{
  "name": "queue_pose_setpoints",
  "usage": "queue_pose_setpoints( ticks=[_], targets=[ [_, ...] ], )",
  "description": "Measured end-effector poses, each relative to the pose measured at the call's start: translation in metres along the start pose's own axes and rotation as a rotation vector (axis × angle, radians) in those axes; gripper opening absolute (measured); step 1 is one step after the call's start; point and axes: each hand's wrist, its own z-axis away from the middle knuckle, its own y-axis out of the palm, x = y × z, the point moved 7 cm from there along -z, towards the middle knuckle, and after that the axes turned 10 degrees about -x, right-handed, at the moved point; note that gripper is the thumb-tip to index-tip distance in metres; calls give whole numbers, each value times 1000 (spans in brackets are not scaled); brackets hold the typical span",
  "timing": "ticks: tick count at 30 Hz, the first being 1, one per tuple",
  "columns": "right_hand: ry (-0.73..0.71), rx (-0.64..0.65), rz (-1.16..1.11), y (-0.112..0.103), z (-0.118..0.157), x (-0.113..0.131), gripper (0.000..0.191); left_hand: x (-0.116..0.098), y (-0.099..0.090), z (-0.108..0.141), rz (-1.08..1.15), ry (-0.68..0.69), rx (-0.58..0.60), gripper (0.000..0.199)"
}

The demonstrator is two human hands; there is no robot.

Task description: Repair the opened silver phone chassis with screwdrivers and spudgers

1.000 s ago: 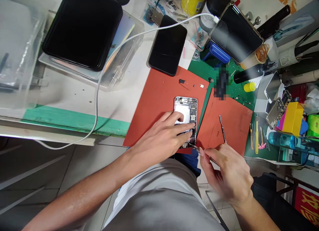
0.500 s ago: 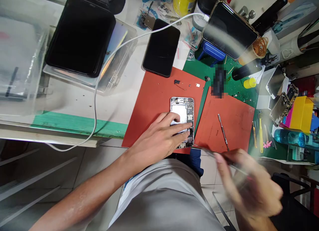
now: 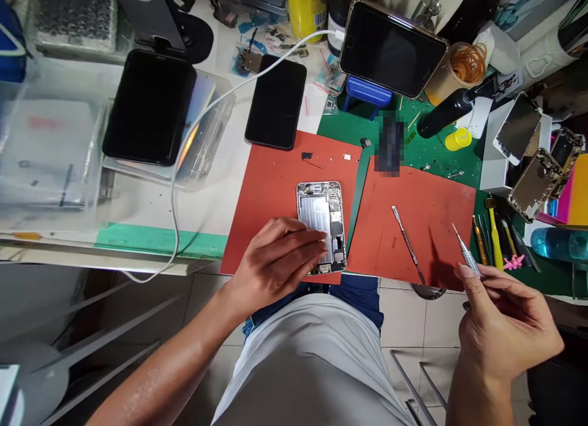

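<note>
An opened phone body [image 3: 336, 230] lies on the left red mat [image 3: 271, 187], its inner parts and bare silver bay facing up. My left hand [image 3: 282, 257] rests over its lower left part, fingers bent and close together; what they grip, if anything, is hidden. Off to the right, my right hand [image 3: 503, 315] pinches a thin pointed screwdriver [image 3: 467, 254] with a silver grip, tip up, over the edge of the right red mat [image 3: 427, 199]. A double-ended metal tool [image 3: 408, 244] lies on that mat between the hands.
Two dark phones [image 3: 149, 107] [image 3: 276, 102] lie at the back left. Another phone [image 3: 390, 49] leans on a blue stand [image 3: 367, 92], a white cable [image 3: 172, 199] running from it. Brushes and tools [image 3: 495, 236] lie at right, near a blue bottle [image 3: 558, 243].
My right hand has moved right and up and now shows the screwdriver clearly. My left fingers have drawn back and bunched over the phone body. The view has shifted.
</note>
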Motion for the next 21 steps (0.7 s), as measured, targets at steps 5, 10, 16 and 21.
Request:
queue_pose_setpoints(
  ticks=[5,10,16,21],
  targets=[
    [-91,55,126,13,1,-22,35,-11,-16,9,-41,-62,-76,26],
    [-405,138,371,30,-1,-29,29,-17,-29,34,-202,-113,-117,50],
    [-495,217,434,41,-3,-37,26,-28,-54,65,-273,-203,-245,52],
    [-529,192,352,31,10,-10,17,-36,-53,84,-172,-329,-230,42]
  ],
)
